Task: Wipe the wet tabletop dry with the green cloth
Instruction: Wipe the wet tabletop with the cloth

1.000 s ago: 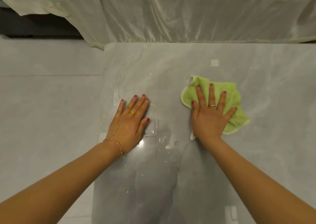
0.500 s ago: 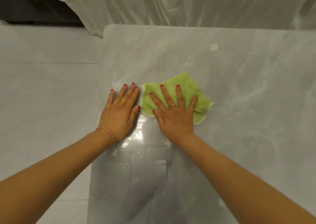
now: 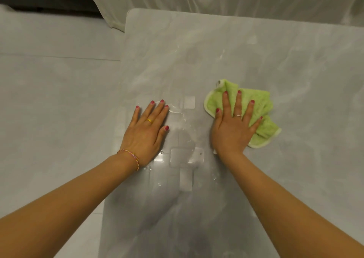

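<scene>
Head view | green cloth (image 3: 260, 108) under spread right fingers (image 3: 237, 104) | left hand (image 3: 146, 128) flat on tabletop (image 3: 295, 60)

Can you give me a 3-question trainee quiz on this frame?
1. True or false: the right hand lies flat with spread fingers on the green cloth.
2. What does the left hand touch? A) the cloth B) the bare tabletop C) nothing
3. Fill in: water droplets still glisten between the two ____.

Key: 1 true; 2 B; 3 hands.
</scene>
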